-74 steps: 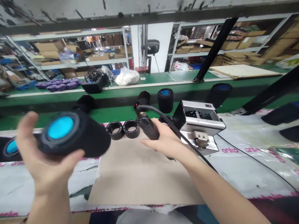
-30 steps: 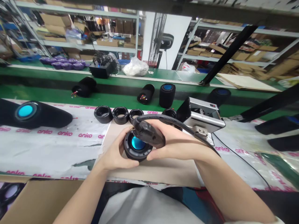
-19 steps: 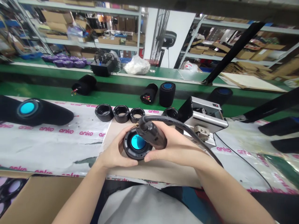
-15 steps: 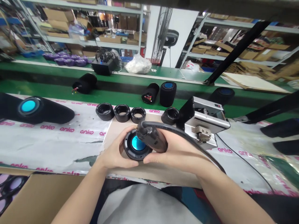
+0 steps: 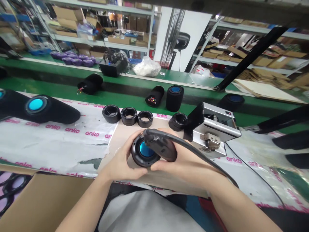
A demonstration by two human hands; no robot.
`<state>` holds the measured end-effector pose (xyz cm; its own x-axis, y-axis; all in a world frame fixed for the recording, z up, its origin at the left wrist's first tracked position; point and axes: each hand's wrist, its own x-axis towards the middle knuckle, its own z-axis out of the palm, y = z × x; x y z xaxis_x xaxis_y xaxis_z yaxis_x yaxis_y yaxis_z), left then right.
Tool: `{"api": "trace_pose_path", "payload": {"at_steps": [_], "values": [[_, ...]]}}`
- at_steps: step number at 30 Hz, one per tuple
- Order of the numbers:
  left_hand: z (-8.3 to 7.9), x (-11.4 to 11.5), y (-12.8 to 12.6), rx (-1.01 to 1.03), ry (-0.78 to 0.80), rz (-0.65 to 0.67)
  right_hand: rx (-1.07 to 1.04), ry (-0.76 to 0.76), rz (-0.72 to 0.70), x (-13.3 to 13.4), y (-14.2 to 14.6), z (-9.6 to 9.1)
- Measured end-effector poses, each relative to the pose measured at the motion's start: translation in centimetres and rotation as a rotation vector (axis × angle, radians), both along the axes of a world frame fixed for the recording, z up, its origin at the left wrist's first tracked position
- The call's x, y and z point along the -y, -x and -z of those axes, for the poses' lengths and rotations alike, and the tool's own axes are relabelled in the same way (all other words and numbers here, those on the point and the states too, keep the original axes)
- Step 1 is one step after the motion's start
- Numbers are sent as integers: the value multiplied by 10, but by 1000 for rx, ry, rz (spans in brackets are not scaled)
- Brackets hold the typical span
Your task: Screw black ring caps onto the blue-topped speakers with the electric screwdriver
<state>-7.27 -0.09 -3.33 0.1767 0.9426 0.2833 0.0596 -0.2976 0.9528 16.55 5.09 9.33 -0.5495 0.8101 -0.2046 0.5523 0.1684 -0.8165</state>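
Observation:
My left hand (image 5: 123,164) is closed round the left side of a black round speaker part (image 5: 138,157), which has a shiny blue disc in its middle. A dark corded electric screwdriver (image 5: 164,149) is in my right hand (image 5: 187,162), its front end over the far edge of the part. The screwdriver's tip is hidden from view. My right thumb lies close to the near rim of the part. Beyond my hands stand several black rings (image 5: 128,116) in a row, with another black ring (image 5: 178,121) farther right.
A silver and black machine (image 5: 217,124) stands to the right, with a cable behind it. Long black speaker bodies (image 5: 55,109) lie at left. Black cylinders (image 5: 155,96) stand and lie on the green bench (image 5: 120,93). A cardboard box (image 5: 48,199) sits at lower left.
The whole view has shifted slightly, so the bench things appear a little farther right. Both hands keep their hold on the speaker part and the screwdriver.

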Motion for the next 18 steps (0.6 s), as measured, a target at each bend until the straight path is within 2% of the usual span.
{"api": "trace_pose_path", "payload": {"at_steps": [4,7,10,14,16,18], "values": [[-7,6,-21,97,18,-188,-110,56,31,-2,-1,10],[-15,4,-33,77,29,-339,-203,113,52,-8,-15,10],[-22,4,-34,-19,-8,-390,-427,118,340,-14,-52,2],[-25,2,-29,-129,-59,-377,-913,-157,740,-9,-109,-19],[-24,-7,-31,-160,-95,-329,-1071,-345,854,-4,-125,-29],[-23,-21,-42,-162,-122,-247,-1139,-519,887,-3,-129,-33]]}}
